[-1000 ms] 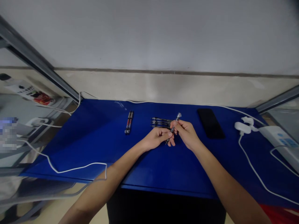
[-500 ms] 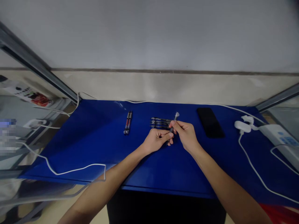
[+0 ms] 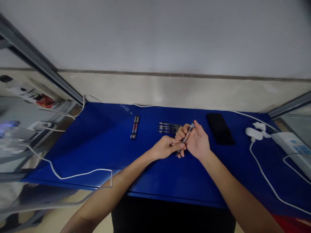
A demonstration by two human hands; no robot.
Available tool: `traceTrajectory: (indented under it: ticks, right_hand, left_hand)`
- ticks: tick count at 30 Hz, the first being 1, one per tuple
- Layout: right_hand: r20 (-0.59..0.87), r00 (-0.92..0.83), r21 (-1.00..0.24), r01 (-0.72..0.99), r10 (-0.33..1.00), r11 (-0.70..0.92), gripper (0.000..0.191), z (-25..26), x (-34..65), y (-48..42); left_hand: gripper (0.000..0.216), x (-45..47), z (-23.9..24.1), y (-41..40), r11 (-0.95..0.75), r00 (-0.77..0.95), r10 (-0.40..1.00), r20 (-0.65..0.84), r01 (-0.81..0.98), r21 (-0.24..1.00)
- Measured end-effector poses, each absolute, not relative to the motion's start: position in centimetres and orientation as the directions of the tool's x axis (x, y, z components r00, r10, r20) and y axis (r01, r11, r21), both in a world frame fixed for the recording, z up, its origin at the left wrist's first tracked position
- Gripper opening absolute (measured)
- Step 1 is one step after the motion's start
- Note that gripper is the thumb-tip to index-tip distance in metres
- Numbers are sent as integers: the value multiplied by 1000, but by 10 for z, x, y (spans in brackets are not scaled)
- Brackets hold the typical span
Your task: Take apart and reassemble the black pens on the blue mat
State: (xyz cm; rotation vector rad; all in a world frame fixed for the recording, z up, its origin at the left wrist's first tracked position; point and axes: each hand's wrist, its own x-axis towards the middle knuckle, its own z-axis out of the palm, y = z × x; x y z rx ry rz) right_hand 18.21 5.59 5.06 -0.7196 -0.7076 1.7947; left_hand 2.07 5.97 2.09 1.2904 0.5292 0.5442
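Note:
My left hand (image 3: pixel 167 148) is closed, pinching the lower part of a pen (image 3: pixel 188 133) between thumb and fingers. This pen has a clear, shiny upper end and slants up to the right. My right hand (image 3: pixel 198 142) is turned palm up around its upper part, thumb apart and the other fingers loosely curled; the pen lies across it. Just behind my hands, several dark pens (image 3: pixel 167 127) lie side by side on the blue table (image 3: pixel 102 142), their right ends partly hidden by my right fingers. Two more pens (image 3: pixel 135 127) with red-marked barrels lie together further left.
A black phone (image 3: pixel 220 128) lies right of my hands. Beyond it are a white charger (image 3: pixel 254 133) with a cable and a white power strip (image 3: pixel 293 145). Another white cable (image 3: pixel 80 176) crosses the table's left front. A bottle (image 3: pixel 31 94) lies at the far left.
My right hand has loosened its closed grip on the pen's upper part and turned palm up, with the thumb spread. My left hand still pinches the pen. The view has shifted slightly.

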Motion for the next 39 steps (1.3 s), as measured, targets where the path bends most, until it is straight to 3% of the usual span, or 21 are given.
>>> traceTrajectory:
  ticks: [11,25,30,34,39]
  right_hand:
    - [-119,-324,-568,-753,939,-332,39,51,183,52]
    - [-120,-271,-524,-800,955,-293,43,49,184,54]
    - [-150,-245,-610,-740,958,-285,44,48,183,56]
    - [-122,-100,-796,-584,987,-158,41,45,182,60]
    - [54,140,-960,-266,989,90,41,38,182,62]
  left_hand:
    - [40,22,22,59,190,771,632,-80,-54,980]
    - [39,21,21,63,195,766,633,-108,-22,981]
    - [42,21,21,64,193,757,642,-122,-6,981]
    - [37,17,28,67,170,720,688,-83,-49,984]
    - [34,-1,42,82,150,415,907,-64,-179,972]
